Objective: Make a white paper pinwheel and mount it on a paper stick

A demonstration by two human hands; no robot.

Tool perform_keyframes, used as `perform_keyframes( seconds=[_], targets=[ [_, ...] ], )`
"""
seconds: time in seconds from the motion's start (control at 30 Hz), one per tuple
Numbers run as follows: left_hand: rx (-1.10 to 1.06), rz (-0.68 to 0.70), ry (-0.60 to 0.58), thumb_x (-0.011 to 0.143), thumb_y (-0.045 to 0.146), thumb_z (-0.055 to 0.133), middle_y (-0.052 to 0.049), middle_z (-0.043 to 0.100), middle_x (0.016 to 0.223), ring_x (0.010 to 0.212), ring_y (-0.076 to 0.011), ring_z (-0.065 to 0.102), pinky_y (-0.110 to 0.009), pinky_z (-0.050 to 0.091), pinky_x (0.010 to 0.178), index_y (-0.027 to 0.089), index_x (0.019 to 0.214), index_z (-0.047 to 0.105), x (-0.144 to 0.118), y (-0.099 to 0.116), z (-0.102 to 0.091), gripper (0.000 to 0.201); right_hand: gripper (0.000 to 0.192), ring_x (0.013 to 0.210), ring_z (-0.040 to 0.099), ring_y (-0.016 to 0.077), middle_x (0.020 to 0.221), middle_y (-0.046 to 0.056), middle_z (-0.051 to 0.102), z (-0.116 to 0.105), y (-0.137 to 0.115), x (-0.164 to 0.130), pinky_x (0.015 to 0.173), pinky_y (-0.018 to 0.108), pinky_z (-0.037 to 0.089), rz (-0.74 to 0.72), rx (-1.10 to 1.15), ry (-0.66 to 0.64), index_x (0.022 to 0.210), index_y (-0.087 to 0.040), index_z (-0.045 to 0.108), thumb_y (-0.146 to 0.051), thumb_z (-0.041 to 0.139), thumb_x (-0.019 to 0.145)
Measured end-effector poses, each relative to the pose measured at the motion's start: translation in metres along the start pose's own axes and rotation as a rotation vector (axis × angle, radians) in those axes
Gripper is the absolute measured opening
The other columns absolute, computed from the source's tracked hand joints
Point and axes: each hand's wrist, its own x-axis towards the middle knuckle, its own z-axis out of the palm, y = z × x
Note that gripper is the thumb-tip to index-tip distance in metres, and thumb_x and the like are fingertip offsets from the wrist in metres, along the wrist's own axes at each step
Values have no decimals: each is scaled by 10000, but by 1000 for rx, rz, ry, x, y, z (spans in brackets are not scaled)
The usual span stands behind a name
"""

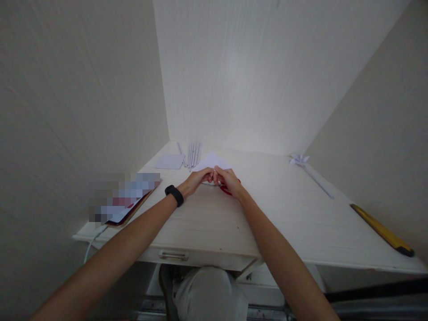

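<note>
Fingers [211,174] of the left hand [197,179] and right hand [227,179] meet, pinching the near edge of a white paper [214,160] lying on the bench [284,214] just beyond them.

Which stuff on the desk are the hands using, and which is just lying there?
In use:
- white paper sheet, pinched by the left hand and right hand
- red thing, partly hidden under the right hand

Lying about:
- paper square
- rolled paper sticks
- paper pinwheel
- yellow tool
- tablet
</note>
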Motion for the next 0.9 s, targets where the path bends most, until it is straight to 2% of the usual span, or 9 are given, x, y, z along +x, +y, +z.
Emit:
perform_keyframes(
  seconds=[0.2,0.37,0.5,0.7,0.9],
  targets=[
    [6,11,84,703,300,520,20,486,535,592,-127,455,-284,362,675,181,498,476,-4,5,1,240,537,553,495,121,537,22,553,-3,8,4,696,284,408,-12,-2,24,450,-176,581,-598,511,775],
    [4,-9,37,711,327,525,12,498,557,609,-126,451,-282,358,683,173,516,495,-5,6,3,250,525,617,563,142,561,39,586,-4,6,2,673,270,409,-14,42,8,442,-168,583,-558,520,787],
    [-5,-18,-3,706,339,522,11,502,567,616,-127,453,-281,356,695,172,524,500,-4,6,5,247,530,558,543,123,522,25,569,-5,9,4,607,251,395,0,48,13,440,-165,569,-579,532,769],
    [7,-16,76,689,305,509,17,474,542,597,-125,435,-278,346,673,177,509,485,-5,7,3,222,522,435,459,90,443,-8,509,-6,12,6,513,233,351,22,51,80,476,-166,566,-592,510,773],
    [2,-28,75,683,294,516,18,475,542,594,-119,426,-273,340,667,172,509,486,-5,7,3,214,503,402,430,79,419,-9,490,-7,9,5,484,228,337,14,0,139,450,-163,546,-551,514,770]
  ],
)
